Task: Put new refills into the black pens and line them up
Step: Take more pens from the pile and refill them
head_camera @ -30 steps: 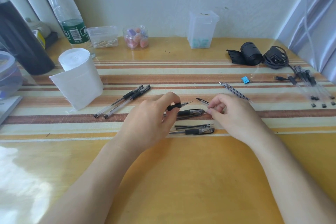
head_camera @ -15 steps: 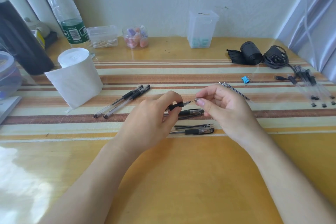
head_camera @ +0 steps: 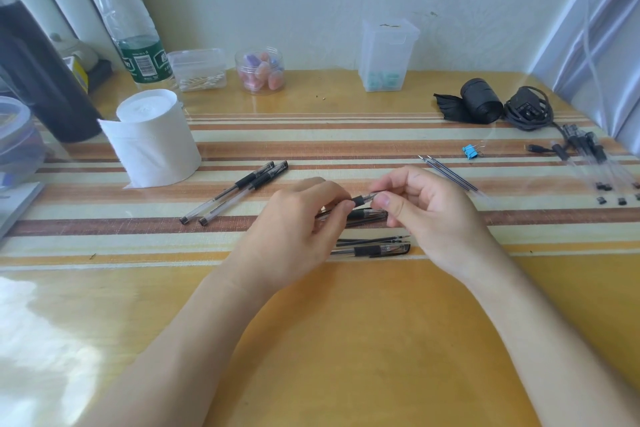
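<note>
Pen: centre frame, my left hand (head_camera: 294, 218) pinching pen (head_camera: 363, 199) at its grip.
Change: right hand (head_camera: 429, 215) has closed in, fingers now pinching the tip end.
Meaning: likely screwing the tip on.
</note>
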